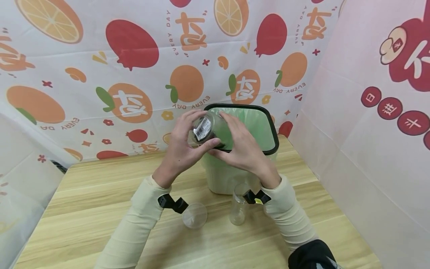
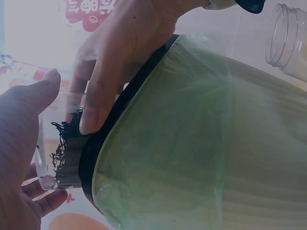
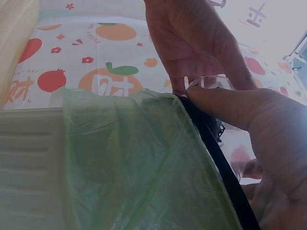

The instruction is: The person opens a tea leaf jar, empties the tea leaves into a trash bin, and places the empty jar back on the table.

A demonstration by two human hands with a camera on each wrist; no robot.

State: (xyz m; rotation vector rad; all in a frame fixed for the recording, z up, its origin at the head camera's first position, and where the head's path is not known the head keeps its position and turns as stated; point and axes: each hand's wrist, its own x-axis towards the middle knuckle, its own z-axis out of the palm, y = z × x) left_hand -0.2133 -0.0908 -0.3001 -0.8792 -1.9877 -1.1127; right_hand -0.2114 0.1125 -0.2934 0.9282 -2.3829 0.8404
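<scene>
Both hands hold a clear plastic jar over the near left part of the bin's rim. The jar is tilted, its white label turned up toward the head camera. Dark, thin strands like dry tea leaves lie inside it. My left hand grips the jar's left side, thumb across the near side. From the right, my right hand curves round it, with thumb low near the rim. The pale trash bin has a black rim and a green bag liner folded over its edge.
On the wooden table, a clear round lid-like disc lies in front of the bin. Beside it stands a tall clear bottle, partly behind the right wrist camera. A fruit-printed cloth hangs behind the table, with another at the right.
</scene>
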